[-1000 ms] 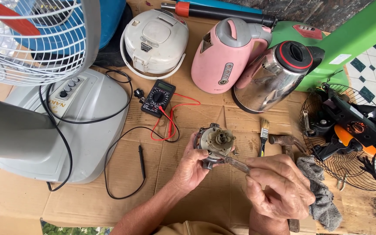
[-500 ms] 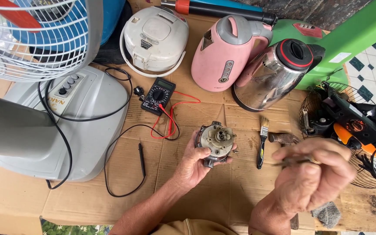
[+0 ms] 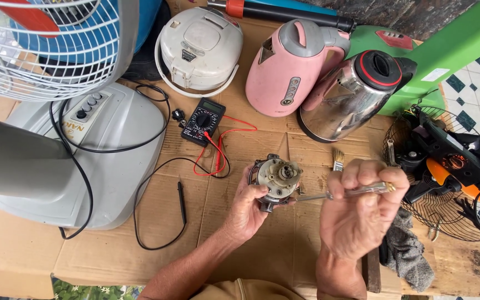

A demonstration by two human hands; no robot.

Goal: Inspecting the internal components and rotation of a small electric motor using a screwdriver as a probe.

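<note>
Centre frame, the left hand (image 3: 249, 208) cups the small fan motor (image 3: 276, 179) face-up, steady over the cardboard (image 3: 112, 261), while the right hand (image 3: 359, 214) pinches a thin screwdriver (image 3: 340, 194) level, tip at the motor's right edge, multimeter (image 3: 203, 121) parked just above.

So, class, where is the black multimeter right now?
In the head view, the multimeter lies on the cardboard above and left of the left hand, below the white rice cooker, beside the pink kettle.
</note>
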